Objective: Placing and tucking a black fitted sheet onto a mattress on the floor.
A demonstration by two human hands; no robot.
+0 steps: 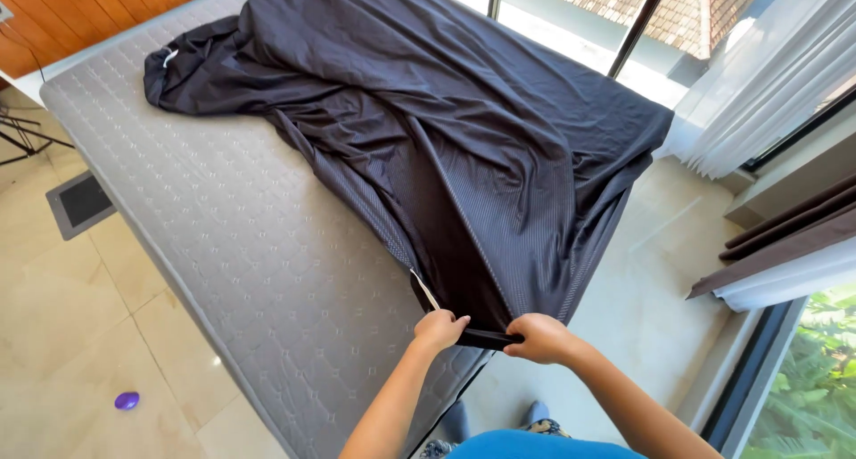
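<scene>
A dark charcoal fitted sheet (446, 129) lies rumpled across a grey quilted mattress (241, 245), draped over the far right corner and running down to the near corner. My left hand (439, 329) and my right hand (538, 337) both grip the sheet's bunched dark edge (489, 338) at the near corner of the mattress, a short span of fabric stretched between them. A small white tag (426, 291) shows on the hem just above my left hand.
Beige tiled floor surrounds the bed, with a small purple object (127, 400) on it at lower left and a dark floor vent (82, 202). White sheer and brown curtains (785, 245) hang by windows at right. Wood panelling is at top left.
</scene>
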